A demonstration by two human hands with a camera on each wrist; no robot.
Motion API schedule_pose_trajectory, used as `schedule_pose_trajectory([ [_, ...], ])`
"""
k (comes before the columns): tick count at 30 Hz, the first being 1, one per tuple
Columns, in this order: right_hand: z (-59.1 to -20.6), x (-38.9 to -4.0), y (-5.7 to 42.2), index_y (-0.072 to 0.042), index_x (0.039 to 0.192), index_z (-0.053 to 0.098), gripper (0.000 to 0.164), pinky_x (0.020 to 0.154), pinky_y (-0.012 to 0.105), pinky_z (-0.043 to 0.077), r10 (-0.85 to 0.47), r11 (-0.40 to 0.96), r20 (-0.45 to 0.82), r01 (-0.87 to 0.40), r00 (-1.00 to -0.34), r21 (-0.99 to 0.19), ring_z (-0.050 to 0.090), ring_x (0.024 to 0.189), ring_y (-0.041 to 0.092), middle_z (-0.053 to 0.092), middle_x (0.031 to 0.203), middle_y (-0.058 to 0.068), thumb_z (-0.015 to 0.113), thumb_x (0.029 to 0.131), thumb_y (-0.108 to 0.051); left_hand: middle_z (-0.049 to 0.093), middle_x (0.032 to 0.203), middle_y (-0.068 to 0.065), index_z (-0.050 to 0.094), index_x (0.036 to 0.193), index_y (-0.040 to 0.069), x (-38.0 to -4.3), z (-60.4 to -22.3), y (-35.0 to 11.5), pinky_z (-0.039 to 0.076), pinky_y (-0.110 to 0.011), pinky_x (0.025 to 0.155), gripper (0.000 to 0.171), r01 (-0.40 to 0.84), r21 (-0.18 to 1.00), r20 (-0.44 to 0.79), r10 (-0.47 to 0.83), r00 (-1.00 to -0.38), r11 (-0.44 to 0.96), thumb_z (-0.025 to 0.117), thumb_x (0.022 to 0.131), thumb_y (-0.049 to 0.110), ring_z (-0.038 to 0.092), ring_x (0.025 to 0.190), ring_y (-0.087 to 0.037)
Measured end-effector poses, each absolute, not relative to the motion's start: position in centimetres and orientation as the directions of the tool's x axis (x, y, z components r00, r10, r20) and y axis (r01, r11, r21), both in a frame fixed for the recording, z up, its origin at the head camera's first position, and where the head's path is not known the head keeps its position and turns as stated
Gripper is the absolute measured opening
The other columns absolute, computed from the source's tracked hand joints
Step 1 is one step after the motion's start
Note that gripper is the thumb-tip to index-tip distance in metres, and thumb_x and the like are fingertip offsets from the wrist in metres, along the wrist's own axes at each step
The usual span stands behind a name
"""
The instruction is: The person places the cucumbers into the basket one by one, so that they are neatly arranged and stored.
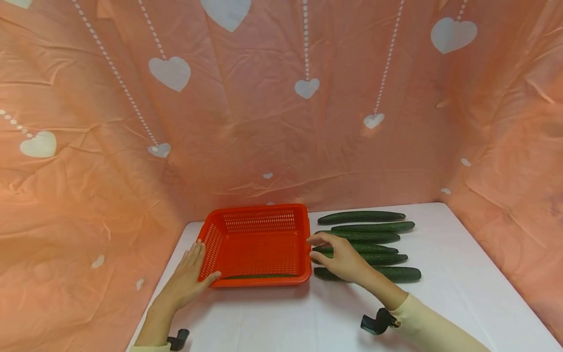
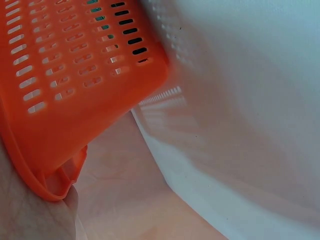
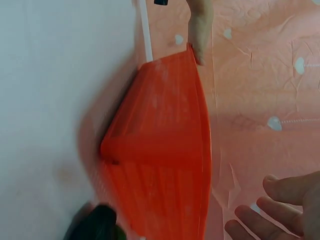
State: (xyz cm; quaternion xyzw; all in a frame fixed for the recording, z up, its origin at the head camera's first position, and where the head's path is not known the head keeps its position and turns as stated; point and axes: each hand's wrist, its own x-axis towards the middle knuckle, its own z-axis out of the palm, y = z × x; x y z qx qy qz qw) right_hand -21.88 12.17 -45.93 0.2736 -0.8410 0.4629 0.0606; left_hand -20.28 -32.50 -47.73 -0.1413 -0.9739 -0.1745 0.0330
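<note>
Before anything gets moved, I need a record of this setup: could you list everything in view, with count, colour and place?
Table: one, white, under everything
Basket: one, red-orange, on the table, left of the loose cucumbers
Loose cucumbers: six, dark green, roughly side by side on the table
Cucumber inside: at least one, dark green, along the basket's near wall, mostly hidden
Sheeting: count unclear, orange-pink, behind and on both sides
Hearts: many, white, on the sheeting, some on dotted strings
Wrist devices: two, black, one at each wrist
Sleeves: two, pale yellow, on the forearms
Left hand: one, bare, touching the basket's near left corner
Right hand: one, bare, by the basket's right rim
</note>
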Motion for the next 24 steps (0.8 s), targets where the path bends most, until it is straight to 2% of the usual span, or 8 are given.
schedule_pose_trajectory([
  [5,-46.5,-21.4,14.7,-0.012,0.128,0.074,0.030,0.101,0.058,0.058,-0.375,0.473,0.352,-0.503,-0.858,-0.723,0.073,0.115,0.032,0.076,0.126,0.005,0.081,0.098,-0.016,0.009,0.176,-0.030,0.018,0.166,-0.012,-20.4,-47.9,-32.5,0.004,-0.054,0.135,0.103,0.286,0.324,0.115,0.263,-0.958,0.902,0.063,0.103,0.057,0.010,0.163,-0.050],
  [12,-47.5,-20.6,18.0,-0.009,0.125,0.075,0.029,0.098,0.054,0.060,-0.343,0.544,0.366,-0.500,-0.865,-0.674,0.073,0.113,0.029,0.077,0.124,0.003,0.081,0.097,-0.012,0.009,0.176,-0.030,0.019,0.166,-0.012,-20.3,-48.0,-32.5,0.001,-0.050,0.135,0.103,0.288,0.319,0.119,0.264,-0.957,0.903,0.063,0.103,0.057,0.010,0.163,-0.049],
  [17,-47.9,-19.9,20.4,-0.010,0.127,0.074,0.030,0.095,0.054,0.060,-0.330,0.587,0.348,-0.479,-0.878,-0.652,0.073,0.112,0.030,0.076,0.125,0.001,0.080,0.098,-0.014,0.010,0.176,-0.030,0.019,0.166,-0.012,-20.2,-47.8,-32.4,0.004,-0.054,0.135,0.103,0.287,0.322,0.117,0.263,-0.958,0.902,0.063,0.103,0.057,0.010,0.163,-0.049],
  [24,-48.8,-19.4,23.4,-0.007,0.128,0.073,0.032,0.093,0.052,0.061,-0.326,0.627,0.313,-0.452,-0.892,-0.634,0.073,0.112,0.035,0.076,0.125,0.005,0.080,0.098,-0.016,0.009,0.176,-0.031,0.018,0.166,-0.013,-20.2,-47.5,-32.4,0.005,-0.056,0.134,0.103,0.286,0.328,0.114,0.263,-0.958,0.900,0.063,0.103,0.056,0.010,0.163,-0.049],
])
